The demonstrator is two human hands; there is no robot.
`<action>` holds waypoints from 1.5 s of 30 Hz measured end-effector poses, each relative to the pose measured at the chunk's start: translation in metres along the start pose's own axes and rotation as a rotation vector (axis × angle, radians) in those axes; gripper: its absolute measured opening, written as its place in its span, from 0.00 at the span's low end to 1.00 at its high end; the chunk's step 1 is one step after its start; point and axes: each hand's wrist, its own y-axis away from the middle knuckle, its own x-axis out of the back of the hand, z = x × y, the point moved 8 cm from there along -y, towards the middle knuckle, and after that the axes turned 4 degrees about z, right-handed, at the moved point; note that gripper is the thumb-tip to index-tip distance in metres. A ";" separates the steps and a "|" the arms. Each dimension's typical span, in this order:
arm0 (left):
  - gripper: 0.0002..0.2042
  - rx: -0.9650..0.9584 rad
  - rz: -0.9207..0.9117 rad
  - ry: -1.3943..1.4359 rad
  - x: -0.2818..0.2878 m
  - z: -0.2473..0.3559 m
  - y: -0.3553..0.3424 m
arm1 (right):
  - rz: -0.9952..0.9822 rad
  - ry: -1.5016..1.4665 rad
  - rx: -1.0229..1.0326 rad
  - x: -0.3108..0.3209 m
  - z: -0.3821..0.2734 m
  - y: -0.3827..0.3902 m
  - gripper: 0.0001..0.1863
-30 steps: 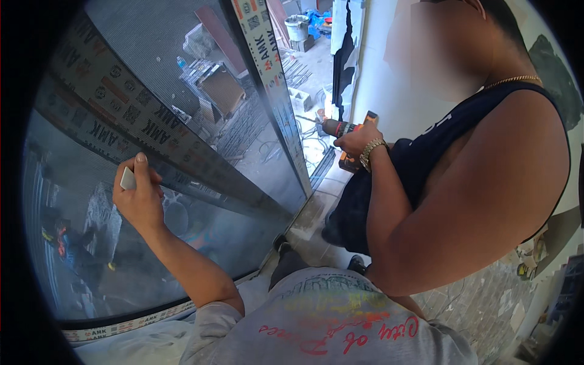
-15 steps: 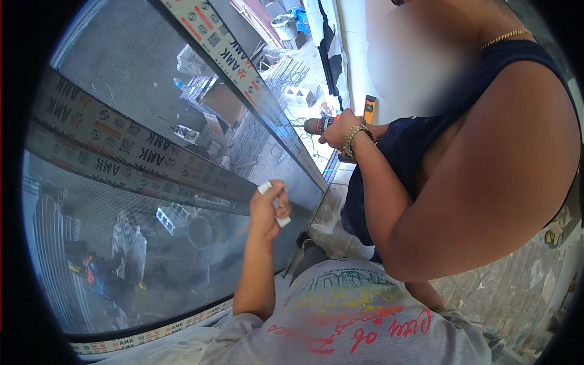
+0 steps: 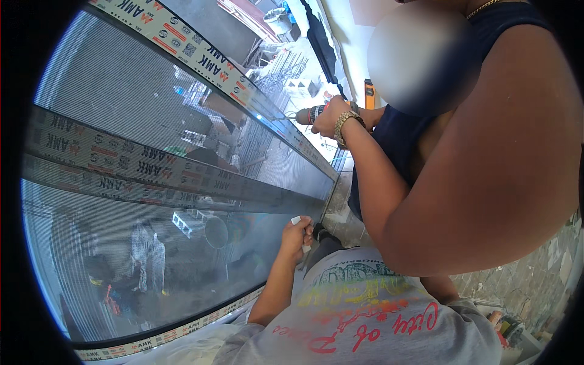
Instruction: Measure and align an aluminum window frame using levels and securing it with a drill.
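My left hand point(image 3: 294, 238) is closed around a small white block point(image 3: 296, 220), whose two ends stick out past the fingers. It is held low beside the glass panel point(image 3: 201, 243), close to my grey shirt. What the white piece is made of I cannot tell. Of my right arm point(image 3: 439, 288) only a short stretch shows; the hand is hidden behind a co-worker's arm. That co-worker's hand point(image 3: 331, 115) grips a power drill point(image 3: 309, 115), its bit pointing at the upright frame point(image 3: 243, 91) of the panel.
The co-worker's bent arm point(image 3: 462, 182) fills the right side, close to me. An orange spirit level point(image 3: 369, 94) leans at the wall. Beyond the frame lie concrete blocks point(image 3: 299, 87), metal rods and a bucket point(image 3: 278, 21). Rubble and tools lie at the lower right.
My left hand has dropped toward my body and to the right, with the white block still in it. The co-worker's drill has shifted slightly up and left in view, which has itself moved.
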 end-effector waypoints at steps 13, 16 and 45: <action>0.05 -0.102 -0.006 0.092 0.008 0.029 0.002 | -0.007 -0.137 -0.102 -0.009 -0.001 -0.017 0.22; 0.05 -0.110 0.001 0.099 0.011 0.029 0.002 | 0.023 -0.355 -0.250 -0.004 0.005 -0.019 0.20; 0.05 -0.105 0.028 0.187 0.036 0.022 0.010 | 0.066 0.632 0.049 0.042 -0.011 0.035 0.43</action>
